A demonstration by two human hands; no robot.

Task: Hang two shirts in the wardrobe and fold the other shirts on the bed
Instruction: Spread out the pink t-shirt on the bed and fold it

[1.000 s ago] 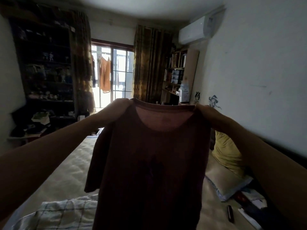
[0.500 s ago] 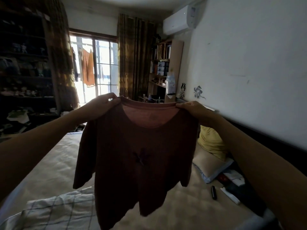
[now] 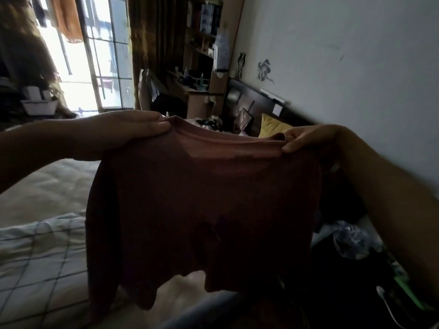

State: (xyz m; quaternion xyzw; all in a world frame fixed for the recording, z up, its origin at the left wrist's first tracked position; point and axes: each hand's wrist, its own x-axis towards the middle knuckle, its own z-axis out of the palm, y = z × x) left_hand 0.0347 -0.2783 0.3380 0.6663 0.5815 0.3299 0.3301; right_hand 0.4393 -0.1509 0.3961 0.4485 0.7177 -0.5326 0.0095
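I hold a dark red shirt [image 3: 213, 205] up in front of me, filling the centre of the frame. My left hand [image 3: 123, 131], at centre left, pinches the shirt's left shoulder beside the collar, fingers laid flat along the top edge. My right hand [image 3: 306, 138], at centre right, pinches the other shoulder, thumb and fingertips curled over the fabric. The collar stretches between the two hands, and the body of the shirt hangs down with its hem loose above the bed [image 3: 42, 186], which runs across the left and lower part of the frame. A checked blanket [image 3: 40, 262] lies on the bed at lower left. A yellow pillow [image 3: 273, 127] shows just above the collar, against a dark headboard [image 3: 256, 103]. A bright window [image 3: 78, 58] with a curtain [image 3: 152, 32] fills the upper left, and a plain wall [image 3: 344, 55] takes up the upper right.
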